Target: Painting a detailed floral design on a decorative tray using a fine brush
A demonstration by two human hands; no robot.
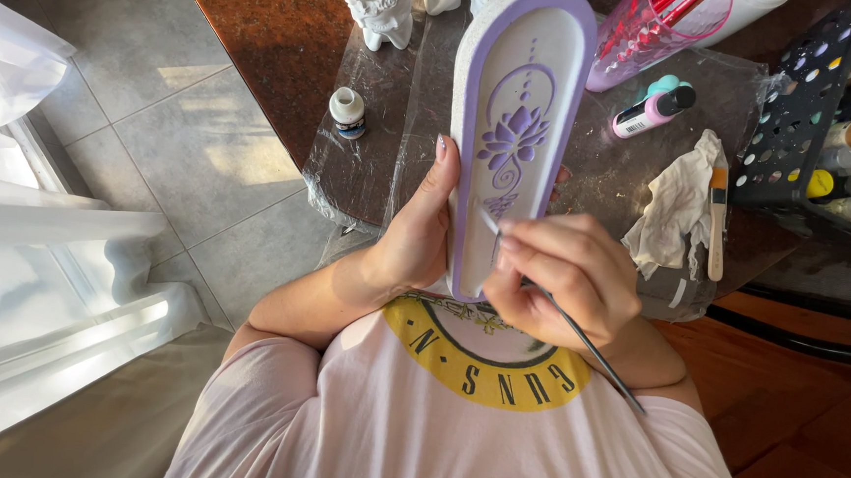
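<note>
Two hands are engaged on one workpiece. The right hand (566,277) has its fingers (543,244) pinched shut around a thin paintbrush (577,332), whose tip rests on the lower part of a long oval plaster tray (516,126). The left hand (416,238) grips the tray's left edge, thumb lying along the rim, and holds the tray tilted up in front of the chest, above the near edge of the bench (262,22). The tray has a lilac rim and a purple lotus design (512,136) in its recess. On the plastic-covered bench behind it stand a small white paint pot (348,111), an unpainted white figurine (381,5), a paint bottle lying on its side (655,108), a crumpled cloth (678,210), a flat brush (717,217) and a black paint rack (808,105).
</note>
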